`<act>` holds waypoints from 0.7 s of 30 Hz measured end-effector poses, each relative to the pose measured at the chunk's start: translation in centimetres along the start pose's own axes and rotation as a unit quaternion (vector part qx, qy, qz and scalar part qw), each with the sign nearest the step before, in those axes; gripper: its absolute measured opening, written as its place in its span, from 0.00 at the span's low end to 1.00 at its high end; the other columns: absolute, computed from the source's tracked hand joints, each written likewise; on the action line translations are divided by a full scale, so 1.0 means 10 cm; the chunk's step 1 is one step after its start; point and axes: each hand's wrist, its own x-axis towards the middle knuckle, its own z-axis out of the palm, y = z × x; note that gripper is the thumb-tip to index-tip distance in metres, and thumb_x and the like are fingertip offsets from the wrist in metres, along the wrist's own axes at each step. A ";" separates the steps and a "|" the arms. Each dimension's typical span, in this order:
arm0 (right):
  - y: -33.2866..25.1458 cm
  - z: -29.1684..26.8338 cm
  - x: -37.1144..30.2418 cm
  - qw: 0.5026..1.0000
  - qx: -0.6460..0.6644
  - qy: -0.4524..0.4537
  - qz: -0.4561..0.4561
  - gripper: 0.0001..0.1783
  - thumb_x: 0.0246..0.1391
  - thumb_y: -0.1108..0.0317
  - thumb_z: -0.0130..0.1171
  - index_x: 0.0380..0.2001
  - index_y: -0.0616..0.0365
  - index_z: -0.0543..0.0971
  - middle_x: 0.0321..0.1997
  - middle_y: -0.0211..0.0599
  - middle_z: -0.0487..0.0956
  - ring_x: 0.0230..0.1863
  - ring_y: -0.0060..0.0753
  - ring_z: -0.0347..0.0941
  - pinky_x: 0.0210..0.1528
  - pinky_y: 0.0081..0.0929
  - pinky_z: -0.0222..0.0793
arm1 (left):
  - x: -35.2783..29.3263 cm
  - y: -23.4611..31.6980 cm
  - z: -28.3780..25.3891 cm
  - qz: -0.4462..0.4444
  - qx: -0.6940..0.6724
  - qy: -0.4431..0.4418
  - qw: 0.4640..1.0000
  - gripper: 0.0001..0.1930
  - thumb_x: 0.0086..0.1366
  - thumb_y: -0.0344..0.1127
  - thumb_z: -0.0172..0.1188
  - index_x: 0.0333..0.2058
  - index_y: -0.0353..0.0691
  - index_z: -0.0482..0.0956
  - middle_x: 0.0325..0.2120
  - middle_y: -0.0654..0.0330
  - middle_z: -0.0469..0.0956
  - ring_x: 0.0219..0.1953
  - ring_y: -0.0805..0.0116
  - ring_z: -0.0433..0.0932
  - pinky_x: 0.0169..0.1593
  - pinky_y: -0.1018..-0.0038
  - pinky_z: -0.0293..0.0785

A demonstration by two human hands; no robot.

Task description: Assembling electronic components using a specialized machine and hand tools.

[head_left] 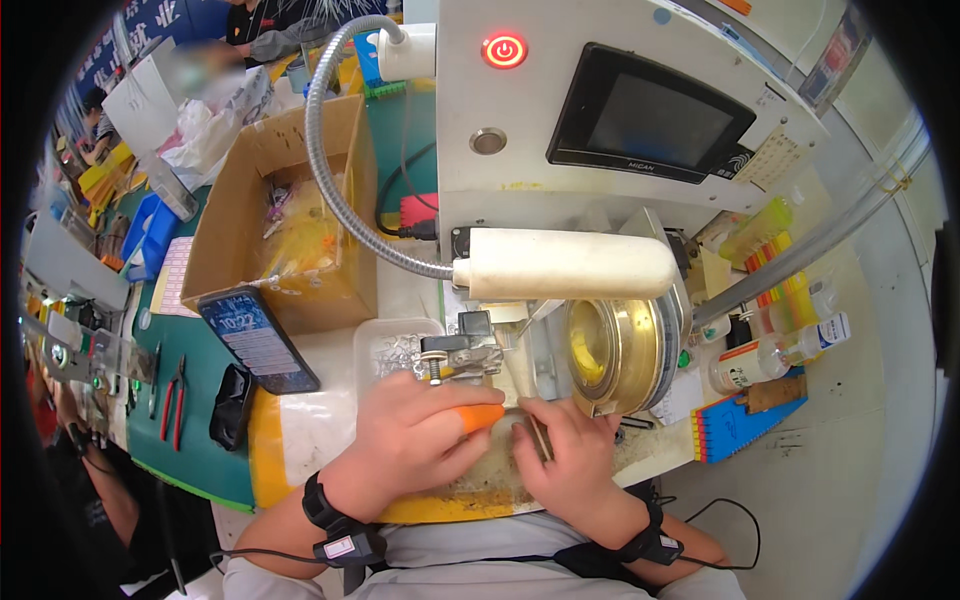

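My left hand [415,432] is closed at the front of a metal toggle clamp [462,348], its fingers curled and pressed together. An orange finger cot [481,416] covers one fingertip; whatever lies under the fingers is hidden. Close by on the right, my right hand [570,455] pinches a thin, stick-like tool [543,438] between thumb and fingers. Just beyond the right hand stands a round brass-coloured machine part [612,352]. A clear plastic tray [372,335] of small metal pieces sits behind my left hand.
A white machine housing [500,110] with a dark screen [650,115] rises ahead, a white lamp-like cylinder [570,263] jutting below. Leftward are a cardboard box [340,255], a leaning phone [260,340] and red-handled pliers [173,400]. Bottles [750,365] stand right. Other people work at far left.
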 end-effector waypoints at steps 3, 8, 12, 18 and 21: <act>0.03 -0.02 -0.02 0.999 0.030 0.032 -0.023 0.18 0.50 0.72 0.70 0.46 0.51 0.83 0.32 0.28 0.80 0.33 0.37 0.77 0.46 0.38 0.61 | -0.01 -0.01 0.00 0.002 -0.007 0.010 1.000 0.12 0.47 0.30 0.74 0.33 0.48 0.86 0.38 0.69 0.90 0.23 0.76 0.79 0.26 0.75 0.62; 0.02 -0.29 -0.04 0.986 0.060 0.136 -0.069 0.17 0.43 0.78 0.68 0.39 0.50 0.85 0.31 0.25 0.83 0.29 0.34 0.76 0.44 0.33 0.61 | -0.01 0.01 -0.02 0.004 -0.014 0.009 1.000 0.12 0.48 0.29 0.74 0.33 0.48 0.86 0.38 0.69 0.90 0.24 0.76 0.80 0.27 0.74 0.64; 0.02 -0.56 -0.13 0.984 0.080 0.134 -0.088 0.18 0.40 0.79 0.65 0.37 0.49 0.84 0.33 0.24 0.80 0.28 0.30 0.74 0.44 0.33 0.60 | 0.01 0.04 -0.04 0.003 -0.012 -0.001 1.000 0.12 0.48 0.28 0.73 0.33 0.48 0.86 0.38 0.69 0.90 0.24 0.76 0.80 0.28 0.74 0.64; -0.03 -0.71 -0.17 0.970 0.084 0.179 -0.139 0.17 0.39 0.73 0.66 0.37 0.47 0.83 0.33 0.19 0.75 0.26 0.26 0.70 0.43 0.32 0.56 | 0.03 0.04 -0.02 -0.009 -0.021 -0.004 1.000 0.11 0.48 0.28 0.72 0.32 0.48 0.86 0.37 0.69 0.89 0.24 0.76 0.80 0.27 0.74 0.62; -0.06 -0.69 -0.15 0.961 0.078 0.195 -0.178 0.12 0.44 0.72 0.57 0.36 0.50 0.77 0.30 0.25 0.72 0.23 0.25 0.63 0.41 0.35 0.49 | 0.01 0.04 0.00 -0.017 -0.027 -0.009 0.999 0.10 0.48 0.28 0.72 0.32 0.47 0.86 0.36 0.69 0.89 0.24 0.76 0.80 0.26 0.74 0.61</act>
